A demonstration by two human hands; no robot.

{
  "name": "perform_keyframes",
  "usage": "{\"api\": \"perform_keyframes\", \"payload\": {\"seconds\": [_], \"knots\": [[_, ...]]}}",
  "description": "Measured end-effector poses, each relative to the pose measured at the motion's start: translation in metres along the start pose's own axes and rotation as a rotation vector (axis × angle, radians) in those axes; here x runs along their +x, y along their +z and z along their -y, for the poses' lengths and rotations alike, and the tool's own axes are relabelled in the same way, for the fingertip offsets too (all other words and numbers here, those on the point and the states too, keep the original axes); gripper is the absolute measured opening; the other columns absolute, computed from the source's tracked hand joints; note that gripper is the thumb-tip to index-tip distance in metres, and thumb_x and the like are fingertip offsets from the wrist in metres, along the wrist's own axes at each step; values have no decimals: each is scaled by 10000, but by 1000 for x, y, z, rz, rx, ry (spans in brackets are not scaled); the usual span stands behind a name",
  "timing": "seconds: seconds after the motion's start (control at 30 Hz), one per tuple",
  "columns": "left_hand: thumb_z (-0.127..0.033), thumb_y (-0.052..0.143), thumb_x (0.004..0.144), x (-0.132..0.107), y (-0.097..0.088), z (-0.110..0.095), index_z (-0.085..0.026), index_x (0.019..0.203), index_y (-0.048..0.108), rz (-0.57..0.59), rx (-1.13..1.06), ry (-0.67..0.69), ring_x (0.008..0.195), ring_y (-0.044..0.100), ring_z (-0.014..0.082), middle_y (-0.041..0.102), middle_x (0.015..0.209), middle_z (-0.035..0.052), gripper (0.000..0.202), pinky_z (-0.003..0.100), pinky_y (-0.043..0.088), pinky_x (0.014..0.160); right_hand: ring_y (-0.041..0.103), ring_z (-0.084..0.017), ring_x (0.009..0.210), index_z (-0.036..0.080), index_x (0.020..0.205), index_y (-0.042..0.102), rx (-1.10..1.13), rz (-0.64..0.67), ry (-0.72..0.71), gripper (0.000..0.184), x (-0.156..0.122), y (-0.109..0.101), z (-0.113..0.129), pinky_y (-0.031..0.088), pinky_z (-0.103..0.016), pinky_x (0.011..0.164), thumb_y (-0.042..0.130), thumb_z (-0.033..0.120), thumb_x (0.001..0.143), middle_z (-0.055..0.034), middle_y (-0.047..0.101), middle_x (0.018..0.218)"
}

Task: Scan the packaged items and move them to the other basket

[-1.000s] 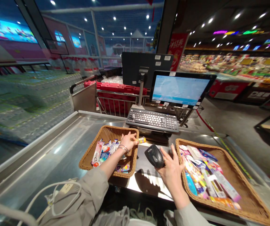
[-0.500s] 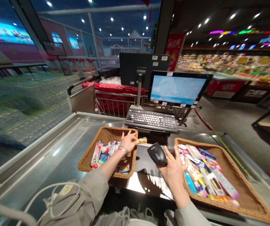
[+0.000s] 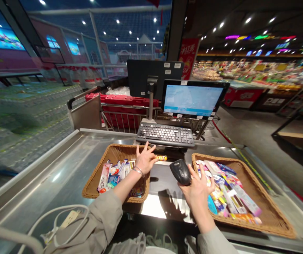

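Candy roll [image 3: 162, 158] pinched at left grip [image 3: 145, 162] fingertips; scanner [image 3: 181, 171] clasped in right grip [image 3: 199, 188].

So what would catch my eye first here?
Two wicker baskets of bright snack packets sit on the steel counter, the left basket and the right basket. Between them the right hand holds a black scanner, and the left hand pinches a small yellow packet. Behind, a lit screen glows above a keyboard.
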State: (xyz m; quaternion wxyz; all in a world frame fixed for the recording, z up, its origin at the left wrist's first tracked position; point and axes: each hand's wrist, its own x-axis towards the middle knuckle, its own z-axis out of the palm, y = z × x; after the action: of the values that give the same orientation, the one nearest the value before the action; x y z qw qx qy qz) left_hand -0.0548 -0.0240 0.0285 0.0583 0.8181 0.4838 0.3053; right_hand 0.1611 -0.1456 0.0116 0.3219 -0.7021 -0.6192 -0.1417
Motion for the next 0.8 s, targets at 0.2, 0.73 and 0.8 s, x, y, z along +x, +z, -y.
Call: {"api": "perform_keyframes", "payload": {"seconds": [0.2, 0.73, 0.8], "knots": [[-329, 676, 854, 6, 7, -6, -253, 758, 713, 0, 9, 71, 1475, 272, 321, 601, 1387, -4, 128, 702, -38, 1163, 411, -346, 1347, 272, 843, 722, -31, -62, 30, 195, -1, -2, -7, 104, -626, 1094, 568, 362, 766, -45, 706, 1179], [-336, 681, 858, 25, 26, -39, -254, 781, 714, 54, -49, 203, 1478, 254, 339, 589, 1399, 2, 117, 727, -13, 1145, 395, -329, 1351, 266, 1022, 714, -137, -116, 177, 340, -5, -19, -30, 176, -576, 1064, 533, 473, 822, -75, 706, 1163], [-341, 678, 859, 28, 29, -44, -257, 790, 718, 65, -51, 221, 1479, 252, 338, 589, 1399, 4, 117, 727, -16, 1144, 395, -332, 1347, 262, 995, 720, -129, -113, 204, 344, -6, -21, -33, 206, -572, 1048, 526, 486, 822, -75, 707, 1156]]}}
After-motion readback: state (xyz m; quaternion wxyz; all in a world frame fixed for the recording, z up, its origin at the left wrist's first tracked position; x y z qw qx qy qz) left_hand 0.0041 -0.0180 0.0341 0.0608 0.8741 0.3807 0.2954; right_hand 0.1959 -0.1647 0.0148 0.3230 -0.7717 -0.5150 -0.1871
